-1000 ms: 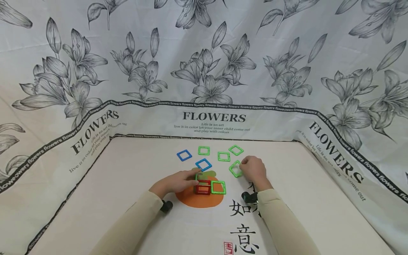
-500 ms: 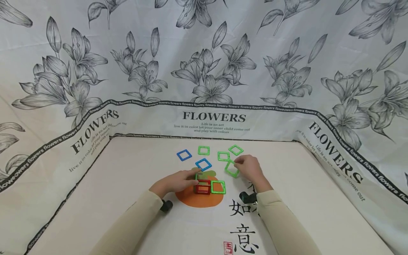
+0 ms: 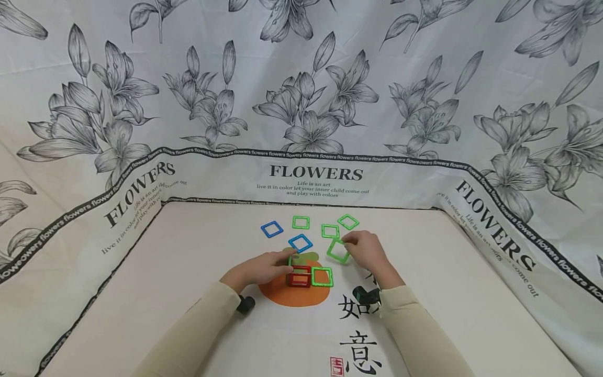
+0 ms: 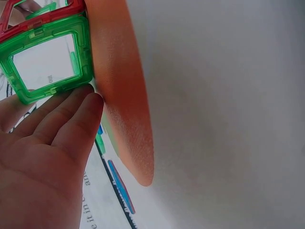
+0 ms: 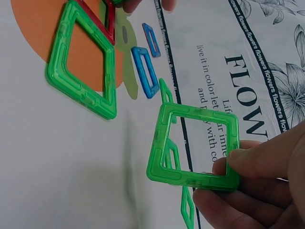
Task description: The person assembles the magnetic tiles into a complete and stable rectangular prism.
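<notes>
My right hand [image 3: 369, 251] pinches a green square magnetic tile [image 5: 159, 148] between thumb and fingers, tilted above the table. My left hand [image 4: 52, 148] reaches in from the left with its fingers extended. Its fingertips touch the edge of an upright green tile [image 4: 86, 52]. Beside that tile are red tile frames [image 3: 300, 284], over the orange part of a printed persimmon shape [image 3: 294, 298]. Another green tile [image 3: 322, 285] adjoins the red ones on their right.
Two blue tiles [image 3: 272, 235] lie farther back on the left. Several green tiles [image 3: 301, 228] lie at the back, near the flower-printed cloth wall [image 3: 315, 188]. Black brush characters [image 3: 360, 353] mark the white table cloth at the front right.
My right hand has lifted the green tile from the table and moved slightly left with it, turning it. My left hand and the red and green tiles beside it stay put.
</notes>
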{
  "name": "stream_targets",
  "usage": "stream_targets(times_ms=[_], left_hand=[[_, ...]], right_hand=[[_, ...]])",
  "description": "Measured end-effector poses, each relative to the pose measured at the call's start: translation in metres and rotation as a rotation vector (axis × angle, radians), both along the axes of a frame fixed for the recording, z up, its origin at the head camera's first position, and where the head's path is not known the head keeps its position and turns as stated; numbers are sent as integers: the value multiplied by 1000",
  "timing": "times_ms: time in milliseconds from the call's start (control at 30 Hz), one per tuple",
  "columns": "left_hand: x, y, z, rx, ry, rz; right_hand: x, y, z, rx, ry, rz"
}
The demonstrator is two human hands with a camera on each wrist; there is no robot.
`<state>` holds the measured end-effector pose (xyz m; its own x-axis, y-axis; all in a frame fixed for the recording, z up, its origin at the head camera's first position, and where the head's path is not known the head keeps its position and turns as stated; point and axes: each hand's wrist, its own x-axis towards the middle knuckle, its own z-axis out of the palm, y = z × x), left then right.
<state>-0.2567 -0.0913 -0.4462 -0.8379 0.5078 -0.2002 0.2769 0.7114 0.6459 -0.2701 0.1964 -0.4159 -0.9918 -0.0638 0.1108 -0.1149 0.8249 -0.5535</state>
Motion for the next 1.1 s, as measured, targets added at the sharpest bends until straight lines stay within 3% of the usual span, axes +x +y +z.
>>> stream_targets(times_ms=[1100], left_hand=[[-1,-1,-3,14,-10,3]], right_hand=[[29,-8,17,-28,-12,96]])
